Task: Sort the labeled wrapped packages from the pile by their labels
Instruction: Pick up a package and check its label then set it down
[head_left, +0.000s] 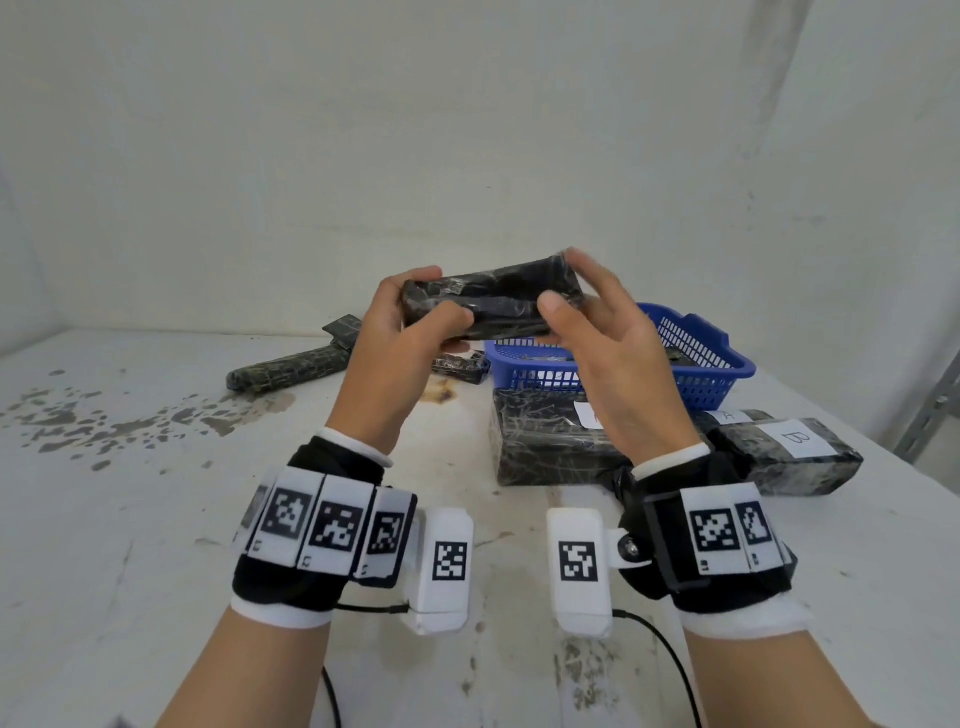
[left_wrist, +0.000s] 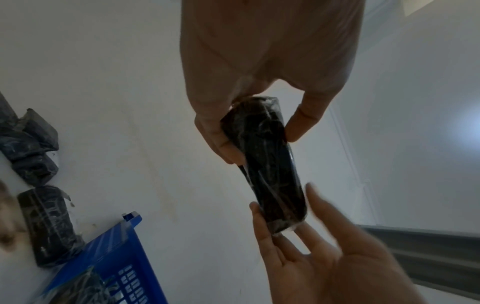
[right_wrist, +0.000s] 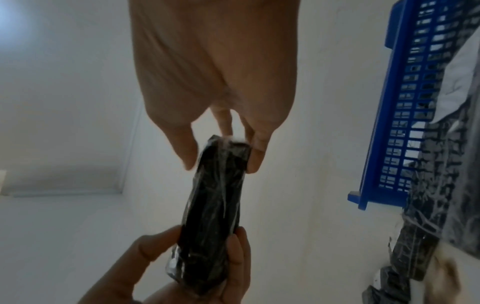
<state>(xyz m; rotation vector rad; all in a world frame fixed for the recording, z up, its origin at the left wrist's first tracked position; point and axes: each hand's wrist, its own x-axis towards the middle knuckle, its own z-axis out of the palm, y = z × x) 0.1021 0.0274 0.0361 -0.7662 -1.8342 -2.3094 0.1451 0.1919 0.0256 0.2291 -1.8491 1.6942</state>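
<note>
I hold a black plastic-wrapped package (head_left: 493, 301) up in the air with both hands, above the table's middle. My left hand (head_left: 436, 296) grips its left end between thumb and curled fingers. At the right end, my right hand (head_left: 566, 280) pinches it, thumb on the near face and fingers over the top. No label shows on the sides I can see. The left wrist view shows the package (left_wrist: 270, 164) end-on, with the right hand's fingers (left_wrist: 319, 203) at its far end. In the right wrist view the same package (right_wrist: 215, 205) runs between both hands.
A blue plastic basket (head_left: 696, 353) stands behind my right hand with dark packages inside. In front of it lie a large labelled package (head_left: 545, 441), one marked A (head_left: 732, 415) and one marked B (head_left: 789, 452). A long wrapped package (head_left: 291, 369) and a small one (head_left: 460, 366) lie to the left.
</note>
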